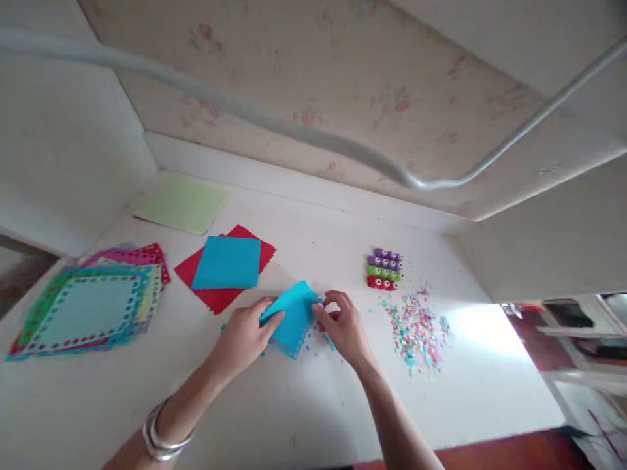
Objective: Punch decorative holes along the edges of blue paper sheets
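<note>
My left hand (245, 336) pinches the left side of a blue paper square (294, 316) with a punched edge, holding it just above the white table (304, 405). My right hand (343, 326) is closed at the sheet's right corner; something small and red shows under its fingers, too hidden to name. Blue paper bits lie under the sheet.
A blue sheet on red paper (226, 266) lies behind my left hand. A stack of punched coloured sheets (88, 303) sits far left, a pale green sheet (183, 205) at the back. Small purple, green and red punches (385, 269) and a confetti pile (416, 329) are to the right.
</note>
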{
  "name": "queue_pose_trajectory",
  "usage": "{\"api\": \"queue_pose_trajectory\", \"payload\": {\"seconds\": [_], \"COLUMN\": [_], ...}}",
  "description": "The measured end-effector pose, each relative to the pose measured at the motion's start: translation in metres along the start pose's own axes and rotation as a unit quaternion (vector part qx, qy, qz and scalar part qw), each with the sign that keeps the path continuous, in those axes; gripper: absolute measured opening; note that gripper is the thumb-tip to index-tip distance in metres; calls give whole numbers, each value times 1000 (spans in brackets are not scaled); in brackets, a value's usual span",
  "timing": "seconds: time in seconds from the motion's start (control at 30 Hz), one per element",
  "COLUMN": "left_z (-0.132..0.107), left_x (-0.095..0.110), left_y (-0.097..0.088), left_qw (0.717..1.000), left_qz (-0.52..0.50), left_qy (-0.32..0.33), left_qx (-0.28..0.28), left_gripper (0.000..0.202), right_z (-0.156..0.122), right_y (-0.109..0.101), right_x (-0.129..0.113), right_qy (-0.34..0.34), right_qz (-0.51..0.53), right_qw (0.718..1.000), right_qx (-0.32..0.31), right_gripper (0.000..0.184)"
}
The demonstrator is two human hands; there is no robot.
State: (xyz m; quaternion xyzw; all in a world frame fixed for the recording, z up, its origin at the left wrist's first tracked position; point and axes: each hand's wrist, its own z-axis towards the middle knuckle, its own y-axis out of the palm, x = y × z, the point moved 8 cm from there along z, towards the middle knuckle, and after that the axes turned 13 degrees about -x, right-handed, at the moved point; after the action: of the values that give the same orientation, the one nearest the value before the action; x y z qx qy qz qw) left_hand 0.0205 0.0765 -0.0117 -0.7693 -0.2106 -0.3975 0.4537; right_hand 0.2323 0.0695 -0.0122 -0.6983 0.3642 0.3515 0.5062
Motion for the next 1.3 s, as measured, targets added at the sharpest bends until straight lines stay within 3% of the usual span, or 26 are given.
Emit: {"api": "queue_pose_trajectory", "payload": {"seconds": [0.1,0.23,0.4,0.47,0.53,0.8,1.07,1.3], "left_z": [-1,-4,-11,-15,-18,-17,-16,-15], "left_x": [2,5,9,13,19,28,25,23], "left_y": [3,6,-4,-9,-9,36,33,35], "left_qw": [999,992,958,942,933,951,955,957], "left_qz": [40,104,260,295,308,277,248,247], "left_qy": [35,70,22,13,32,108,125,123], "left_qx": [4,27,121,160,185,88,102,93], "left_gripper": [29,27,42,56,56,45,41,41], "right_z": [-6,-6,1,4,6,13,16,15], "right_y": [-1,-8,-13,-11,-10,-6,-2,-1], "right_x": [3,-4,-20,-19,-14,-5,-4,4], "right_qy": [32,24,-33,-25,2,57,125,182], "right_qz": [-16,-75,-191,-197,-189,-147,-163,-221], "right_qw": [999,994,971,965,962,956,939,904], "right_qx": [-17,-71,-143,-173,-195,-247,-276,-318], "right_gripper": [34,31,25,24,24,22,22,53]}}
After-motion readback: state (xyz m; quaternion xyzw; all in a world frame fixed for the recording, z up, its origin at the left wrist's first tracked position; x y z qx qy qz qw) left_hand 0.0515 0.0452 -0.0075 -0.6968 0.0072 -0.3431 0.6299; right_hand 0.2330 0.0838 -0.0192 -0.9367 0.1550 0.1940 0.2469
